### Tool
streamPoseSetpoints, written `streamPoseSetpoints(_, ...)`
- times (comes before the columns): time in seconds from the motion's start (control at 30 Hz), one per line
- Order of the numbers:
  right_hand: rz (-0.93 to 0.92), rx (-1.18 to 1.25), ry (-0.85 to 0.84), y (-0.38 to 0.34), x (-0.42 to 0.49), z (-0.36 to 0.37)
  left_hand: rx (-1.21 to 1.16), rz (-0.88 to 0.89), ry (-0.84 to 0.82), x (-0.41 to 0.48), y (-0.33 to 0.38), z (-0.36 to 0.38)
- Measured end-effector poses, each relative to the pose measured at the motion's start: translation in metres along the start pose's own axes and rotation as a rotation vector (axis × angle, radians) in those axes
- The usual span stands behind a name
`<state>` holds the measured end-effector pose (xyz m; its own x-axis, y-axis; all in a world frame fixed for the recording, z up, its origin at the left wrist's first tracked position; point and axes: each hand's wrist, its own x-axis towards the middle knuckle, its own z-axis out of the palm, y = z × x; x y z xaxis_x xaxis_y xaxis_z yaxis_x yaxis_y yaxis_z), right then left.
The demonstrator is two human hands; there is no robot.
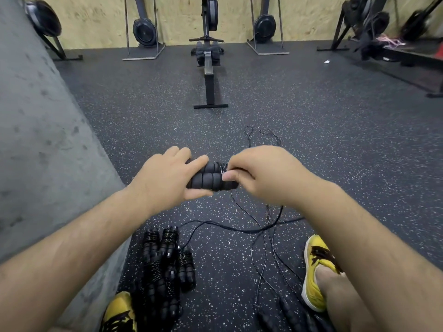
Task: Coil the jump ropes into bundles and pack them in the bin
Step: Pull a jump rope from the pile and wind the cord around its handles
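At the centre of the frame both hands meet on a pair of black foam jump-rope handles [211, 179] held side by side, lying roughly level and raised above the floor. The left hand [167, 178] grips their left end, fingers curled over the top and thumb underneath. The right hand [261, 173] is closed at their right end, thumb and fingertips pinching at the thin black cable wound [221, 167] round the handles there. From that end the loose cable [261, 230] drops to the speckled rubber floor [335, 140] and sprawls in crossing loops through the lower middle of the frame, with two small loops lying just beyond the hands. In the lower left-centre a cluster of coiled bundles [165, 257] lies on the floor, close against the base of the grey concrete wall [36, 140], which fills the left edge and slants toward the bottom. A yellow shoe [119, 312] sits at the bottom beside the bundles, and a second yellow shoe [316, 267] sits at the lower right, just beside the cable tangle. More black handles [290, 315] lie at the bottom edge between the shoes. Beyond the hands a broad stretch of floor runs to a rowing machine [209, 75] in the upper centre, whose foot bar ends well short of the cable loops. Upright machines stand along the plywood wall [96, 20] at the top, and a dark platform [412, 58] bounds the upper right.
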<state>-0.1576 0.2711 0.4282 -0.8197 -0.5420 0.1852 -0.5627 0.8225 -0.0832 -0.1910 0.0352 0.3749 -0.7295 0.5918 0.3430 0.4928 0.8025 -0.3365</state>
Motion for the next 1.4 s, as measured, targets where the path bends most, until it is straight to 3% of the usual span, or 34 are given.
streamPoseSetpoints(0.27,-0.061,0.189,0.109,0.041,0.013,0.017,-0.271,0.176,-0.041,-0.007,0.006,-0.022)
streamPoseSetpoints(0.43,-0.008,0.387,0.244,0.037,0.014,0.033,-0.508,0.078,-0.026,-0.01,0.01,-0.049)
streamPoseSetpoints(0.6,0.123,0.709,0.146,0.015,0.016,0.054,-0.596,0.054,0.013,-0.014,0.004,-0.058)
streamPoseSetpoints(0.67,0.275,0.814,0.076,0.005,0.018,0.064,-0.619,-0.014,0.068,-0.014,0.004,-0.055)
streamPoseSetpoints(0.77,0.3,1.029,0.088,-0.018,0.018,0.074,-0.558,-0.111,0.117,-0.009,0.003,-0.048)
streamPoseSetpoints(0.93,0.289,0.908,0.092,-0.039,0.019,0.066,-0.366,-0.257,0.159,0.001,-0.009,-0.036)
streamPoseSetpoints(1.13,0.343,0.958,-0.006,-0.039,0.018,0.056,-0.101,-0.194,0.153,0.009,-0.025,-0.017)
streamPoseSetpoints(1.4,0.347,1.165,-0.166,-0.031,0.006,0.039,0.015,-0.111,0.149,0.014,-0.019,-0.012)
